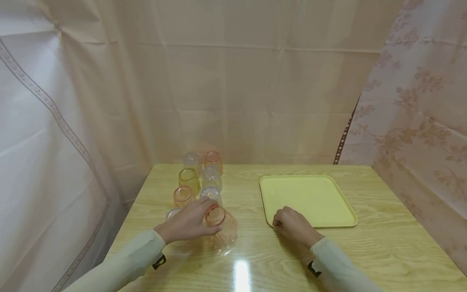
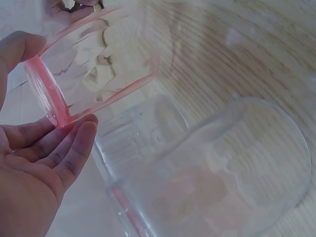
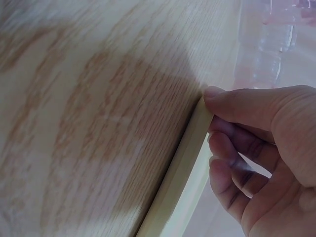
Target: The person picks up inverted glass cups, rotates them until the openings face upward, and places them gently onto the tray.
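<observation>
My left hand (image 1: 187, 222) grips a pink-tinted clear glass (image 1: 229, 230) by its thick end, thumb on one side and fingers on the other. In the left wrist view this pink glass (image 2: 111, 94) lies slantwise across the picture, with a colourless glass (image 2: 237, 168) close beside it. At the near left corner of a yellow tray (image 1: 308, 198) is my right hand (image 1: 296, 228). Its thumb and curled fingers pinch the tray's rim (image 3: 185, 182) in the right wrist view. The tray lies flat on the table.
Several upturned glasses stand in two rows at the left, among them a yellow one (image 1: 189, 182), an orange one (image 1: 183, 196) and a far pink one (image 1: 213, 162). The wooden table (image 1: 386, 227) meets a hanging curtain (image 1: 255, 101) at the back.
</observation>
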{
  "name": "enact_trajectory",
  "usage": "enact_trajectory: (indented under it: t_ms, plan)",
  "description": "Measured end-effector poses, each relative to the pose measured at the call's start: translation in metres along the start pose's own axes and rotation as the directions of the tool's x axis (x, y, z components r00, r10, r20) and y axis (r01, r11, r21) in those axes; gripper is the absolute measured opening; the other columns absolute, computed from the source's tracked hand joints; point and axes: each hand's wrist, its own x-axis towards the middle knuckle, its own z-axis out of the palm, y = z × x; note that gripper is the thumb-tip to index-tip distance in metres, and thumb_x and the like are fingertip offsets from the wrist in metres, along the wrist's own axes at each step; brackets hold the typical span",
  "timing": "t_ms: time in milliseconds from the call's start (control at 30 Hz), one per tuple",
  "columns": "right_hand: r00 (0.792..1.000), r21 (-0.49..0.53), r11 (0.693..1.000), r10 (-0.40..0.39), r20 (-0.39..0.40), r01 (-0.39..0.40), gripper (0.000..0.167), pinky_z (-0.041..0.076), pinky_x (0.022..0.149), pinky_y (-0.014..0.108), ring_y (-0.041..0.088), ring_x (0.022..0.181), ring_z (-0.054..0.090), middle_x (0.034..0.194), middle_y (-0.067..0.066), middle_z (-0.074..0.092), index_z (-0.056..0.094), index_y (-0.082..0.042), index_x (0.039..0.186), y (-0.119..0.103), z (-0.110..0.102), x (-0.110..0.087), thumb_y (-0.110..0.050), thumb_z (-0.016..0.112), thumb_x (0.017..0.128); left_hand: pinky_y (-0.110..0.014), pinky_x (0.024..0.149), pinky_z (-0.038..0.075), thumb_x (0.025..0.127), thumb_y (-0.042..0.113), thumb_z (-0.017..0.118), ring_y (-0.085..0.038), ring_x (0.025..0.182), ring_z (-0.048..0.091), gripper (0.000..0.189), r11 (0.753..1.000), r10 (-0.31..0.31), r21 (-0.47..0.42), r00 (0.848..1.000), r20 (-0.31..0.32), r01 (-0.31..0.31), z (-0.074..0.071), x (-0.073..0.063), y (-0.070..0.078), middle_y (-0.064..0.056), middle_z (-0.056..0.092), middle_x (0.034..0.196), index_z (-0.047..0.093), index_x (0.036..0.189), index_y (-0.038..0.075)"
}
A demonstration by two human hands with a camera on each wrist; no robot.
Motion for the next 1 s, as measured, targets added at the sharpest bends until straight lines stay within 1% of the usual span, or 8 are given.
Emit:
enact_trajectory:
  t_ms: [100, 233, 400, 600, 767, 833, 1000]
  plan:
    - [1.000, 0.004, 1.000, 0.000, 0.000, 0.000, 0.035, 0.036, 0.061, 0.024, 0.008, 0.069, 0.037, 0.069, -0.014, 0.049, 0.059, -0.019, 0.066, 0.000, 0.000, 0.000, 0.007, 0.078, 0.080, -0.040, 0.090, 0.055, 0.086, 0.044, 0.079, -0.020, 0.108, 0.063, 0.059, 1.000, -0.015, -0.026, 1.000, -0.014, 0.015, 0.002, 0.000, 0.001, -0.006, 0.063, 0.122, 0.062, 0.128, 0.007]
    - [1.000, 0.003, 1.000, 0.007, 0.006, -0.007, 0.034, 0.039, 0.061, 0.024, 0.008, 0.069, 0.039, 0.071, -0.014, 0.054, 0.061, -0.020, 0.067, 0.000, 0.001, 0.000, 0.005, 0.078, 0.081, -0.039, 0.090, 0.054, 0.086, 0.044, 0.080, -0.019, 0.107, 0.063, 0.058, 0.999, -0.016, -0.040, 0.999, -0.033, 0.015, 0.007, 0.002, 0.002, -0.004, 0.063, 0.122, 0.062, 0.128, 0.008]
    - [1.000, 0.007, 1.000, 0.016, 0.016, -0.016, 0.031, 0.041, 0.061, 0.023, 0.007, 0.070, 0.041, 0.073, -0.014, 0.059, 0.065, -0.020, 0.069, 0.000, 0.001, 0.000, 0.004, 0.080, 0.082, -0.040, 0.090, 0.054, 0.086, 0.045, 0.080, -0.019, 0.108, 0.063, 0.060, 0.997, -0.040, -0.061, 0.999, -0.034, 0.038, 0.010, 0.002, 0.003, -0.004, 0.062, 0.123, 0.062, 0.130, 0.009]
    - [1.000, 0.002, 1.000, 0.008, 0.018, -0.008, 0.032, 0.040, 0.061, 0.023, 0.007, 0.069, 0.040, 0.071, -0.014, 0.056, 0.063, -0.020, 0.067, -0.001, 0.000, 0.000, 0.003, 0.080, 0.083, -0.040, 0.090, 0.054, 0.085, 0.046, 0.080, -0.019, 0.110, 0.063, 0.062, 0.997, -0.047, -0.059, 0.998, -0.035, 0.045, 0.014, 0.002, 0.005, -0.004, 0.063, 0.126, 0.061, 0.131, 0.009]
    - [1.000, 0.005, 1.000, 0.009, 0.009, -0.009, 0.025, 0.045, 0.063, 0.024, 0.007, 0.071, 0.045, 0.075, -0.011, 0.064, 0.070, -0.018, 0.072, 0.000, -0.001, -0.001, 0.001, 0.082, 0.082, -0.040, 0.092, 0.054, 0.086, 0.048, 0.079, -0.020, 0.112, 0.063, 0.063, 0.996, -0.059, -0.063, 0.997, -0.040, 0.056, 0.015, 0.005, 0.008, -0.004, 0.064, 0.127, 0.061, 0.132, 0.009]
    - [1.000, 0.004, 1.000, 0.016, 0.007, -0.016, 0.021, 0.047, 0.064, 0.025, 0.007, 0.072, 0.048, 0.077, -0.010, 0.066, 0.072, -0.018, 0.075, 0.001, -0.001, -0.002, -0.001, 0.083, 0.082, -0.040, 0.091, 0.054, 0.086, 0.047, 0.080, -0.019, 0.110, 0.063, 0.062, 0.996, -0.060, -0.075, 0.997, -0.048, 0.057, 0.016, 0.007, 0.009, -0.004, 0.065, 0.125, 0.061, 0.131, 0.009]
    - [1.000, 0.007, 1.000, 0.023, 0.002, -0.023, 0.018, 0.048, 0.065, 0.025, 0.007, 0.073, 0.049, 0.078, -0.010, 0.067, 0.074, -0.017, 0.077, 0.002, 0.000, -0.003, -0.003, 0.084, 0.083, -0.034, 0.081, 0.054, 0.085, 0.043, 0.082, -0.014, 0.098, 0.063, 0.058, 0.991, -0.065, -0.119, 0.996, -0.056, 0.058, 0.017, 0.012, 0.013, 0.001, 0.065, 0.115, 0.062, 0.128, 0.008]
